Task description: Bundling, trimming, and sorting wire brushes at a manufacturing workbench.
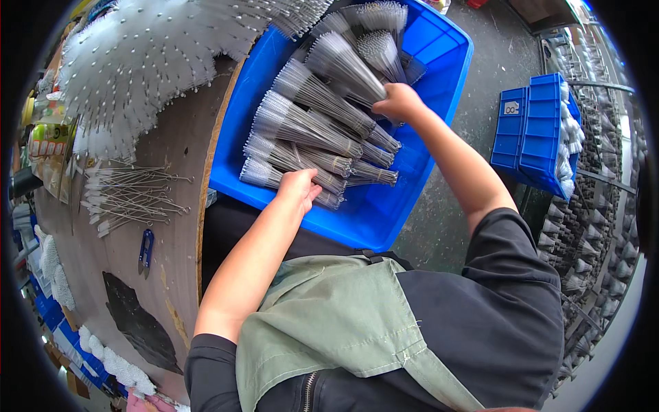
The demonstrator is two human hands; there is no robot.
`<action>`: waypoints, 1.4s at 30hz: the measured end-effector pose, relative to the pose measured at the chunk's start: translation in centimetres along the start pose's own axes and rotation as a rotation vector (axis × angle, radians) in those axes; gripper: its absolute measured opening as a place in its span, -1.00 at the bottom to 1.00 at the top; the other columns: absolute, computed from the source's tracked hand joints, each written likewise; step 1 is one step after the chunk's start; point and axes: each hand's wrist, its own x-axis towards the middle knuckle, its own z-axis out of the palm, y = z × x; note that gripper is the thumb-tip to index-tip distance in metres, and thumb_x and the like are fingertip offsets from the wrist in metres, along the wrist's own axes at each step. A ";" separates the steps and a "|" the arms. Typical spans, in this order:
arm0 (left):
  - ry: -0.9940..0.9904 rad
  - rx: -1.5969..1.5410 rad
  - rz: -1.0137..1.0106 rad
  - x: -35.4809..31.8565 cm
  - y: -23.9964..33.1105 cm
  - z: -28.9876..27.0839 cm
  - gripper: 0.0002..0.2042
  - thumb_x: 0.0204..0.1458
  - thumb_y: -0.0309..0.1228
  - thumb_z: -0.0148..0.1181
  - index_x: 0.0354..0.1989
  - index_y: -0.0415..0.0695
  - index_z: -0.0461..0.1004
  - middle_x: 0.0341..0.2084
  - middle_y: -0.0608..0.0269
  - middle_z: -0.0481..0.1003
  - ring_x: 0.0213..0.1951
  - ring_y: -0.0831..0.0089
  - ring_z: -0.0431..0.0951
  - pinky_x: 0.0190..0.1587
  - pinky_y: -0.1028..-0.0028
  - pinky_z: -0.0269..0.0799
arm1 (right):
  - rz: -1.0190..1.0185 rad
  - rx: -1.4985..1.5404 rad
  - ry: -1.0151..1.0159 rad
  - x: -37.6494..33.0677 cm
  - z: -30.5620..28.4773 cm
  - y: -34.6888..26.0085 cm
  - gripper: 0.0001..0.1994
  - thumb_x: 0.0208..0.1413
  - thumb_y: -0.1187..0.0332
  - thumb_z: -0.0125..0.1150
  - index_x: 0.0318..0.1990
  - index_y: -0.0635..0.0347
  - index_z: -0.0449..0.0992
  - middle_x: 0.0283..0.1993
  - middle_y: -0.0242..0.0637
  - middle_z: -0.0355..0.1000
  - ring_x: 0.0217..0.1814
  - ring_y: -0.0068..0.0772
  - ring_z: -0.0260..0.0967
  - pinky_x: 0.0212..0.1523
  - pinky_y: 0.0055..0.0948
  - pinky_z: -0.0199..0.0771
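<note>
Left of the blue bin (367,230), loose wire brushes (134,193) and blue snips (145,253) lie on the table (175,240). Inside the bin, the left hand (300,189) rests at brush bundles (271,154); whether its grip holds any, I cannot tell. Toward the bin's right side, the right hand (401,103) clasps one bundle (343,65). Blue crates (528,127) stand right of the bin.

A black short-sleeved top (473,316) with a metal zip (310,393) shows around a stitched grey-green apron (336,316).

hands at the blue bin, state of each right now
Left hand: partly curled at lower wire-brush bundles; grip cannot be told.
Right hand: closed, holding a bundle of wire brushes by its narrow end.
</note>
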 end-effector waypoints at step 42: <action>-0.217 -0.586 -0.033 1.8 -1.7 1.0 -0.71 0.03 -0.41 0.11 -0.11 -0.33 0.36 -0.20 0.03 0.47 -0.18 0.20 0.51 -0.11 0.19 0.45 | 0.327 0.887 -0.774 0.5 3.4 -6.5 -0.73 -0.13 0.24 0.27 -0.25 0.11 0.48 -0.34 -0.35 0.48 -0.27 -0.40 0.47 -0.23 -0.27 0.52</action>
